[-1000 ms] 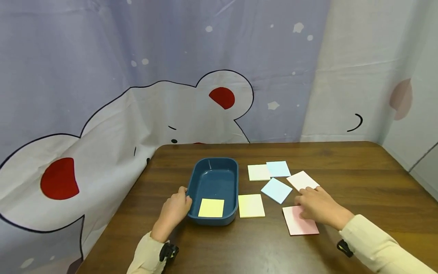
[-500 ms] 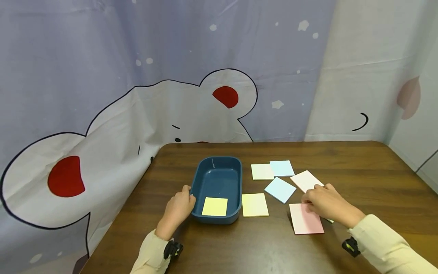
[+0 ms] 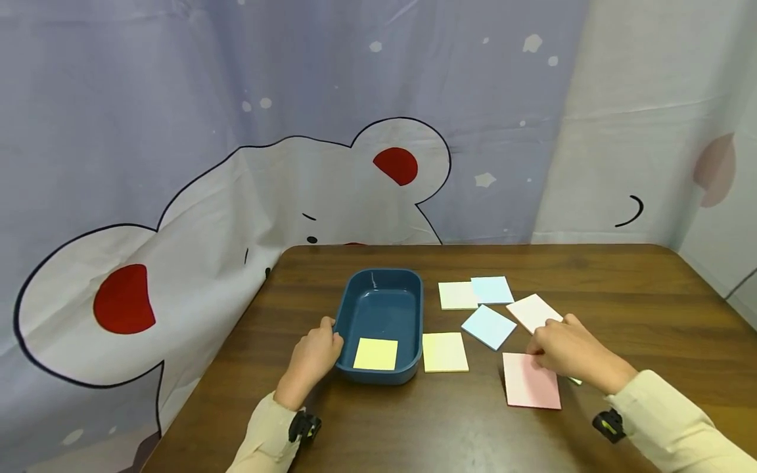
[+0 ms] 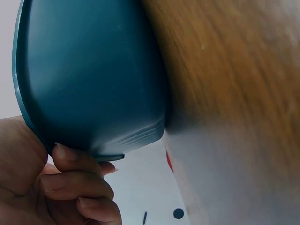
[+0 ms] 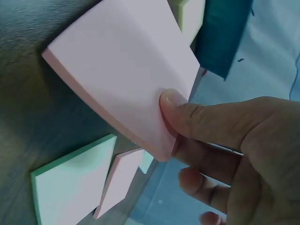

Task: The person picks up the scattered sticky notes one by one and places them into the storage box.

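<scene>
My left hand (image 3: 310,358) grips the left rim of a dark blue plastic tub (image 3: 387,309); in the left wrist view its fingers curl at the tub's edge (image 4: 89,79). A yellow sticky note pad (image 3: 376,355) lies in the near end of the tub. My right hand (image 3: 576,351) pinches a pink sticky note pad (image 3: 531,382) between thumb and fingers. In the right wrist view this pink pad (image 5: 122,65) is tilted off the table. A green pad (image 5: 75,180) lies near the hand, mostly hidden in the head view.
Right of the tub lie a pale yellow pad (image 3: 445,353), a pale green pad (image 3: 457,295), and two light blue pads, one at the back (image 3: 492,290) and one turned askew (image 3: 488,327). A pale pink pad (image 3: 534,312) sits beyond my right hand. A printed curtain (image 3: 485,118) hangs behind the table.
My right hand has taken hold of the pink pad and raised its far edge, uncovering part of a green pad. The left hand stays on the tub. The whole view has shifted slightly.
</scene>
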Demonstrator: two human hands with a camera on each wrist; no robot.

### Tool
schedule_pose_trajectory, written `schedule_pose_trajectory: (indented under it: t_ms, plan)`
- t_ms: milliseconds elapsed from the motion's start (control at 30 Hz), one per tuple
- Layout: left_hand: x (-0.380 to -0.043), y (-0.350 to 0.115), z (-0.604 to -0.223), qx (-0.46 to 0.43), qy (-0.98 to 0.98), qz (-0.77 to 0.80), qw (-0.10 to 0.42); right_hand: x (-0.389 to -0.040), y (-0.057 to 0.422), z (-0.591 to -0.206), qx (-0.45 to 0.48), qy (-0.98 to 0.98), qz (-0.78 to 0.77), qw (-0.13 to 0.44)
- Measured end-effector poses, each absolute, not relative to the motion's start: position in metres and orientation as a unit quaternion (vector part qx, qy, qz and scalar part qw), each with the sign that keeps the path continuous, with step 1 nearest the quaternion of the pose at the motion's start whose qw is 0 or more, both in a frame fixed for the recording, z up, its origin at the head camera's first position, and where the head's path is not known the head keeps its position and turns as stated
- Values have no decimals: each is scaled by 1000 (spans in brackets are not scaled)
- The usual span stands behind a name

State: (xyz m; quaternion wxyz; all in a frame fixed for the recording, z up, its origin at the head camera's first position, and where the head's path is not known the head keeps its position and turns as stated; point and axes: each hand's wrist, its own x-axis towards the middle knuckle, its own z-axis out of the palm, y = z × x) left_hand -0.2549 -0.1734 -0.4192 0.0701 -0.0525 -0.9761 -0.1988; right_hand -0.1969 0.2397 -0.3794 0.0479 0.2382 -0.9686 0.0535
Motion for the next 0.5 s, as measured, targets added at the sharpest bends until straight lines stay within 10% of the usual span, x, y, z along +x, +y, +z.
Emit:
schedule_pose_trajectory:
  t_ms: [500]
  plan:
    - [-254, -173, -418, -51, -976, -204, 62, -215, 227, -336, 281, -945, 169, 2]
